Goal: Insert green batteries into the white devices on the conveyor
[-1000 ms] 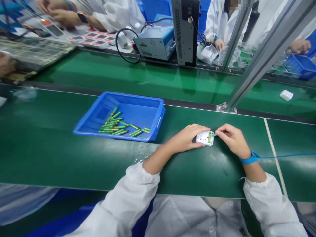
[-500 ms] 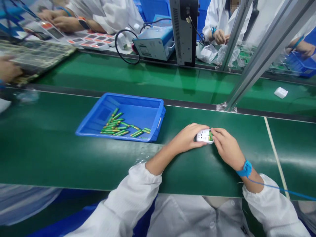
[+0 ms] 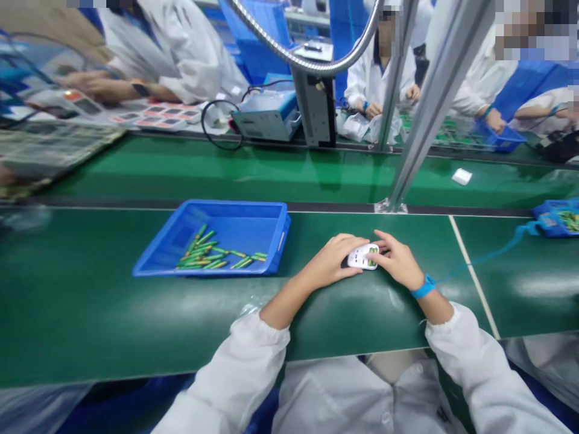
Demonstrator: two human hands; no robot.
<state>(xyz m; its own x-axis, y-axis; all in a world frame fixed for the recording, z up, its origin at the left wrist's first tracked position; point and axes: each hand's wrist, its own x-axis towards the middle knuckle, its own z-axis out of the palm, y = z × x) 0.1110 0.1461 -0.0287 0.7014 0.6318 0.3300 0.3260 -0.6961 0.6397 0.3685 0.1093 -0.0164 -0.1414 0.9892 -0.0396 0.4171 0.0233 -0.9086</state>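
A small white rounded device [image 3: 359, 257] lies tilted between my hands, its battery compartment facing up with green batteries [image 3: 372, 255] in the right end. My left hand [image 3: 337, 259] is closed around the device's left end, thumb below and fingers above. At the other end is my right hand [image 3: 398, 259]; its thumb presses on the batteries, its index finger is lifted, and the other fingers curl behind the device's end. A blue tray [image 3: 235, 226] to the left holds several loose green batteries [image 3: 201, 252].
A blue wrist strap [image 3: 424, 286] with a cord runs right towards a smaller blue bin [image 3: 545, 220]. A metal post [image 3: 418, 141] rises behind my hands. A white piece [image 3: 462, 176] lies on the far green strip [image 3: 271, 175]. Co-workers in white coats sit across.
My view has shifted right and up, bringing the blue bin at right into sight. My right index finger has lifted away, and the thumb now lies over the batteries. My left hand keeps its hold.
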